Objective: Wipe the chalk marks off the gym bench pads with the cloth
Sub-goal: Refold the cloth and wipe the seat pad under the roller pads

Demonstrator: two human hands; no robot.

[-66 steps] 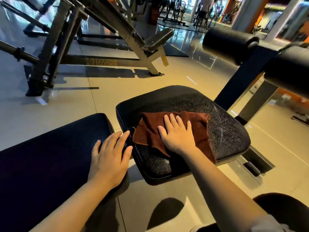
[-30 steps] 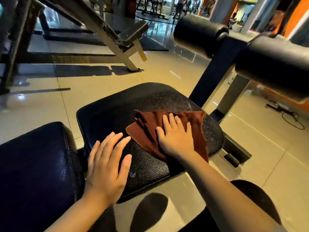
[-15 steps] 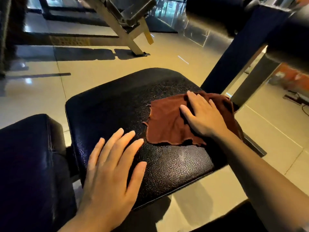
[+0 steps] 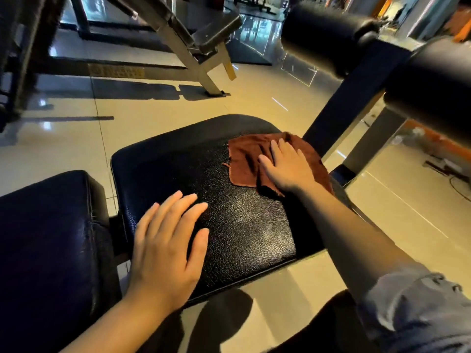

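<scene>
Cloth: a rust-brown cloth [image 4: 244, 159], rumpled and frayed at its left edge, lies on the far right corner of the seat pad, its right side running to the pad's right edge.
Seat pad: a black pebbled seat pad [image 4: 229, 225] with rounded corners; a faint pale smear shows near its near right part, too dim to say whether it is chalk.
Right grip: the right hand [image 4: 288, 166] lies flat on the cloth, fingers straight and slightly spread, pressing it to the pad; nothing is curled around the fabric.
Left grip: the left hand [image 4: 165, 248] rests palm down on the near left part of the seat pad, fingers straight and spread, holding nothing, well apart from the cloth.
Back pad: a second dark pad [image 4: 51, 238] sits just beside the seat pad on the left, a narrow gap between them.
Sleeve: a grey rolled sleeve [image 4: 418, 309] covers the right upper arm.
Rollers: two black padded rollers [image 4: 328, 34] stand on a dark post beyond the pad's far right corner.
Floor: glossy beige tiled floor [image 4: 153, 108], with another bench frame [image 4: 193, 44] farther off.
</scene>
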